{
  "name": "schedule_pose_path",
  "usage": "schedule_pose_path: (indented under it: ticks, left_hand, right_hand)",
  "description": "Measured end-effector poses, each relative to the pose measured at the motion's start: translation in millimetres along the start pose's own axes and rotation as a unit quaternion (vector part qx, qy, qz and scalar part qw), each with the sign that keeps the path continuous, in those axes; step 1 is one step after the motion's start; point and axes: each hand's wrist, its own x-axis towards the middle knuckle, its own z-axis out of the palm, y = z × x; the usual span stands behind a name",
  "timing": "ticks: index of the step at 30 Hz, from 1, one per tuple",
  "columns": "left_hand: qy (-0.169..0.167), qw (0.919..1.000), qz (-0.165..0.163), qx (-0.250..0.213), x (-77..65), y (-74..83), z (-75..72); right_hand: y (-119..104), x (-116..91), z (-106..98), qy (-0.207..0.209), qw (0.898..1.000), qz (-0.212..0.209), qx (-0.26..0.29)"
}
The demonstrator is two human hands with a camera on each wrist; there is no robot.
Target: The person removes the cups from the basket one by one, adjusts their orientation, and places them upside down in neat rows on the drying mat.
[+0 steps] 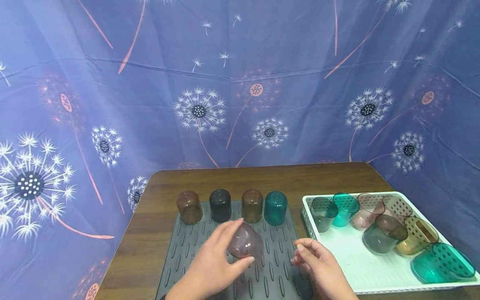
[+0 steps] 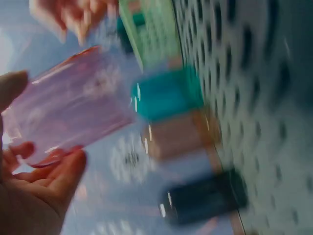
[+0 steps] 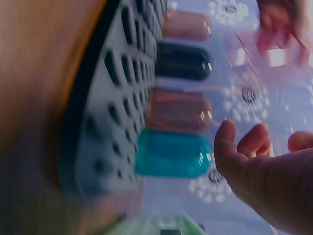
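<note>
My left hand (image 1: 211,262) grips a clear pinkish cup (image 1: 250,241) between thumb and fingers above the grey slotted mat (image 1: 180,258). In the left wrist view the pink cup (image 2: 73,110) shows its whole length, with curled fingers (image 2: 68,181) at one end. My right hand (image 1: 320,266) holds nothing; its fingers are loosely bent over the mat's right edge, apart from the cup. Along the mat's far edge stand upside-down cups: a brown one (image 1: 189,208), a black one (image 1: 220,206), another brown one (image 1: 252,206) and a teal one (image 1: 276,208).
On the right a white perforated basket (image 1: 348,271) holds several tinted cups, among them a dark grey cup (image 1: 382,239), an amber cup (image 1: 414,237) and a teal cup (image 1: 436,264). Brown wooden table (image 1: 142,241) surrounds the mat. A blue patterned cloth (image 1: 150,91) hangs behind.
</note>
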Motion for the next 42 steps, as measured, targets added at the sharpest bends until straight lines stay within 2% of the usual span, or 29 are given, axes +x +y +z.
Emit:
schedule_pose_path:
  ticks: [2, 3, 4, 7, 10, 11, 13, 15, 18, 20, 22, 26, 29, 32, 34, 37, 39, 42]
  left_hand:
    - [0.015, 0.9973, -0.057, 0.044, -1.2, -14.9, -10.6]
    - [0.021, 0.9944, -0.082, 0.063, -1.7, -22.9, -15.1]
    - [0.025, 0.9912, -0.106, 0.076, -2.2, -31.1, -18.9]
    - [0.018, 0.9810, -0.163, 0.104, -5.5, -53.8, -28.6]
    - [0.000, 0.9732, -0.197, 0.119, -10.0, -70.8, -35.6]
    - [-0.004, 0.9716, -0.203, 0.123, -11.4, -75.2, -37.3]
    - [-0.012, 0.9691, -0.211, 0.127, -13.6, -82.0, -39.7]
    - [-0.016, 0.9673, -0.219, 0.127, -14.8, -87.2, -40.8]
    - [-0.026, 0.9645, -0.232, 0.123, -15.9, -92.0, -41.3]
    - [-0.030, 0.9634, -0.237, 0.121, -16.3, -94.0, -41.0]
    - [-0.032, 0.9629, -0.239, 0.121, -16.9, -94.2, -40.9]
    - [-0.027, 0.9641, -0.234, 0.122, -18.3, -93.1, -39.8]
    - [-0.017, 0.9661, -0.226, 0.123, -19.6, -91.8, -38.8]
    - [-0.003, 0.9657, -0.226, 0.128, -21.0, -90.3, -38.5]
    - [0.008, 0.9651, -0.227, 0.130, -21.8, -88.7, -38.5]
    - [0.034, 0.9653, -0.225, 0.128, -22.7, -84.6, -38.1]
    - [0.058, 0.9659, -0.221, 0.121, -22.8, -81.1, -37.3]
    - [0.097, 0.9652, -0.214, 0.114, -23.5, -75.4, -36.0]
  right_hand:
    - [-4, -1, -8, 0.029, 0.994, -0.032, -0.100]
    - [-4, -1, -12, 0.046, 0.986, -0.057, -0.148]
    - [-5, -2, -17, 0.070, 0.974, -0.082, -0.198]
    - [-3, 0, -33, 0.146, 0.923, -0.165, -0.316]
    - [0, 5, -53, 0.211, 0.871, -0.227, -0.381]
    - [1, 7, -61, 0.226, 0.858, -0.236, -0.397]
    - [1, 12, -78, 0.247, 0.842, -0.221, -0.426]
    - [0, 14, -97, 0.260, 0.840, -0.172, -0.444]
    - [0, 16, -123, 0.271, 0.848, -0.047, -0.452]
    - [3, 16, -137, 0.277, 0.847, 0.032, -0.452]
    - [7, 15, -149, 0.276, 0.839, 0.101, -0.458]
    - [18, 15, -166, 0.263, 0.816, 0.174, -0.485]
    - [24, 17, -175, 0.247, 0.812, 0.199, -0.490]
    - [28, 20, -178, 0.240, 0.815, 0.214, -0.482]
    - [31, 22, -178, 0.252, 0.821, 0.204, -0.471]
    - [34, 25, -176, 0.278, 0.830, 0.162, -0.455]
    - [33, 27, -177, 0.277, 0.836, 0.136, -0.453]
    - [31, 32, -180, 0.242, 0.842, 0.133, -0.463]
